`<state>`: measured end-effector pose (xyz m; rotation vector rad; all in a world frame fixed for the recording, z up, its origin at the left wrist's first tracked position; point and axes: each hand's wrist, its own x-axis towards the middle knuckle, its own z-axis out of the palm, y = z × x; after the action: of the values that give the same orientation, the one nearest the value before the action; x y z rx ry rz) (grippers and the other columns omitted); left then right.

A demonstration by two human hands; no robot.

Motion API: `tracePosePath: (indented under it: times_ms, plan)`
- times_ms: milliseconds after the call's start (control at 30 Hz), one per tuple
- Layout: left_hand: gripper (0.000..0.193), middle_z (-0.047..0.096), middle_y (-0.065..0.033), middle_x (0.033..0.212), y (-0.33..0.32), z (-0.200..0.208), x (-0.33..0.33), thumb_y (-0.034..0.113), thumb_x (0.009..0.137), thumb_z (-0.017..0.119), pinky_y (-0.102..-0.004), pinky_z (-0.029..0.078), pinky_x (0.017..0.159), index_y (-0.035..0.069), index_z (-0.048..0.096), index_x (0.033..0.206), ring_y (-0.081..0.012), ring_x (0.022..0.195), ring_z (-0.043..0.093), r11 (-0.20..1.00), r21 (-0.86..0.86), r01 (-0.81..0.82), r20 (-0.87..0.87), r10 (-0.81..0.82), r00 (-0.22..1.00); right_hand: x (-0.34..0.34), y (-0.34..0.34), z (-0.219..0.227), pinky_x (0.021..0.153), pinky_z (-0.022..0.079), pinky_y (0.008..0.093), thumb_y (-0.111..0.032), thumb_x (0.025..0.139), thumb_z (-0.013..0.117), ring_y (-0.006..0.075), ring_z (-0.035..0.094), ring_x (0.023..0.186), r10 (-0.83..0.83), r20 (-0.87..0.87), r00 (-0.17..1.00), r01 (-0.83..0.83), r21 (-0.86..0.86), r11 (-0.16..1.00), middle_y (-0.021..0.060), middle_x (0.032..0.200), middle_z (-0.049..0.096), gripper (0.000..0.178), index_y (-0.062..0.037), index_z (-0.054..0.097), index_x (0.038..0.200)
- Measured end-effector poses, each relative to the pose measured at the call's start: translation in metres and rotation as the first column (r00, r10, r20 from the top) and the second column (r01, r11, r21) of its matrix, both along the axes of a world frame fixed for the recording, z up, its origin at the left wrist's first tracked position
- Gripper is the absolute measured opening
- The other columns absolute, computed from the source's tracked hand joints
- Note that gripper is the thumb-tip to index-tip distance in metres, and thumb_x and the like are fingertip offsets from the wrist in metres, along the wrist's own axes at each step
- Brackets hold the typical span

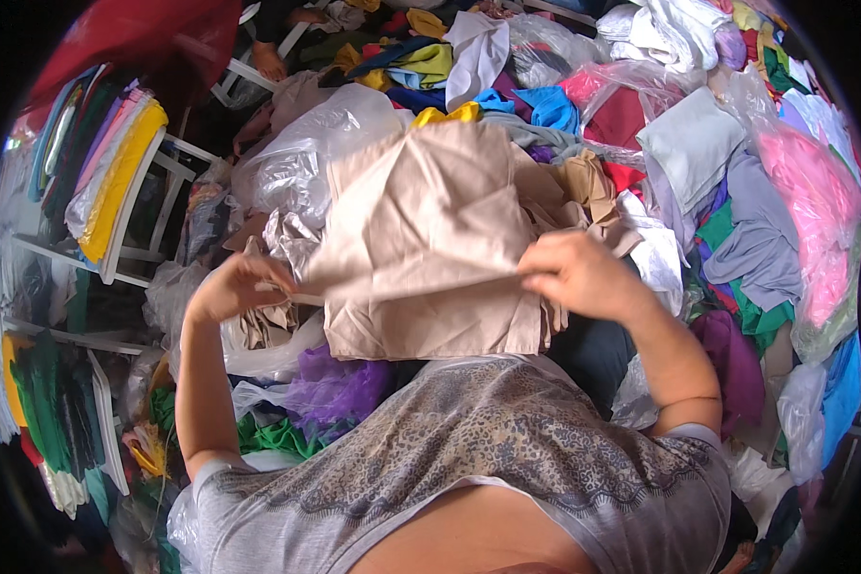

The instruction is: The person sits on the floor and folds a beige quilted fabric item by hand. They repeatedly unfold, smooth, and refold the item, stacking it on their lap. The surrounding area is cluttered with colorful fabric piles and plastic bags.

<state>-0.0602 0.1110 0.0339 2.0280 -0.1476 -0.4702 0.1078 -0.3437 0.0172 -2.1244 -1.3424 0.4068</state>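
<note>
From where I stand, I see the left hand (244, 287) and the right hand (584, 275) each pinching one side of a creased beige woven cloth (421, 210) between thumb and fingers. The cloth is spread between both hands, over flat beige fabric pieces (430, 330), just before the person's grey patterned shirt (507, 421). Behind its left side lies a crumpled clear plastic bag (316, 134).

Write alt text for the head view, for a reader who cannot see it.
A person's left hand and right hand hold the sides of a wrinkled beige cloth, with more beige fabric under it. Heaps of colourful cloth and plastic bags lie around.
</note>
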Motion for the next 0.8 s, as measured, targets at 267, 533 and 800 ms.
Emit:
tracePosePath:
  times_ms: [267, 533, 800]
  plan:
    - [0.049, 0.068, -0.0121, 0.12, -0.069, -0.029, -0.006, 0.02, 0.079, 0.082, -0.0385, 0.05, 0.099, 0.007, 0.068, 0.125, -0.0304, 0.114, 0.064, 0.879, 0.47, 0.085, 0.01, -0.102, 0.995, 0.015, -0.035, -0.044, 0.068, 0.052, 0.0323, -0.026, 0.084, 0.078, 0.0146, 0.067, 0.077, -0.035, -0.555, 0.831, -0.051, -0.138, 0.989, 0.0045, 0.094, 0.071, 0.03, -0.0056, 0.071, 0.105]
    - [0.072, 0.03, -0.0173, 0.161, -0.208, -0.117, 0.028, 0.056, 0.092, 0.062, -0.068, 0.013, 0.118, 0.024, 0.041, 0.153, -0.037, 0.151, 0.025, 0.832, 0.535, -0.148, 0.491, -0.163, 0.856, 0.084, -0.048, -0.153, 0.1, 0.049, 0.0407, -0.006, 0.075, 0.067, 0.0338, 0.061, 0.118, -0.466, 0.091, 0.88, 0.467, -0.347, 0.814, 0.017, 0.118, 0.069, 0.041, -0.006, 0.068, 0.116]
    - [0.073, 0.03, -0.0144, 0.162, -0.22, -0.14, 0.024, 0.063, 0.093, 0.054, -0.0668, 0.011, 0.118, 0.026, 0.04, 0.154, -0.0337, 0.152, 0.024, 0.773, 0.629, -0.08, 0.463, -0.29, 0.838, 0.118, -0.081, -0.114, 0.078, 0.054, 0.0393, -0.012, 0.085, 0.069, 0.0296, 0.071, 0.087, -0.664, -0.028, 0.747, 0.664, 0.057, 0.745, 0.0177, 0.097, 0.073, 0.024, -0.0054, 0.07, 0.107]
